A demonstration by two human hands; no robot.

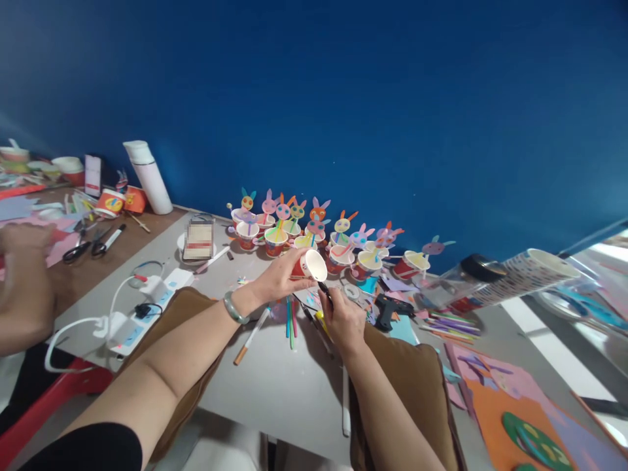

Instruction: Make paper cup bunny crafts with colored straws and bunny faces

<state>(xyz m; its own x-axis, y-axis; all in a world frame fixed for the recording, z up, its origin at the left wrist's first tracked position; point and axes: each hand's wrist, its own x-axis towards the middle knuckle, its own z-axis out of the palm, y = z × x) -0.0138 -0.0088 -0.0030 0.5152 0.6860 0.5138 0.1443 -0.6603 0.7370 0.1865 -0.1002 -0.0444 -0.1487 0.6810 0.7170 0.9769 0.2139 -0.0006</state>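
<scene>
My left hand (277, 275), with a bangle on its wrist, is closed around a paper cup (314, 264) that lies tilted with its pale open mouth toward me. My right hand (346, 322) grips a dark pen (324, 288), its tip at the cup's lower rim; whether it touches cannot be made out. Just behind stand several red-and-white paper cups (277, 242) with colourful paper rabbits on sticks. Below my hands, thin coloured sticks (291, 324) and a white marker with a brown end (251, 337) lie on the grey table (279, 399).
A black glue gun (390, 311) lies to the right, near a clear bottle (461, 281) and coloured paper sheets (515, 405). To the left are a power strip (152, 311), a phone-like object (199, 240), scissors (88, 245), a white flask (148, 178) and another person's arm (22, 288). Brown cushions (407, 386) flank the table edge.
</scene>
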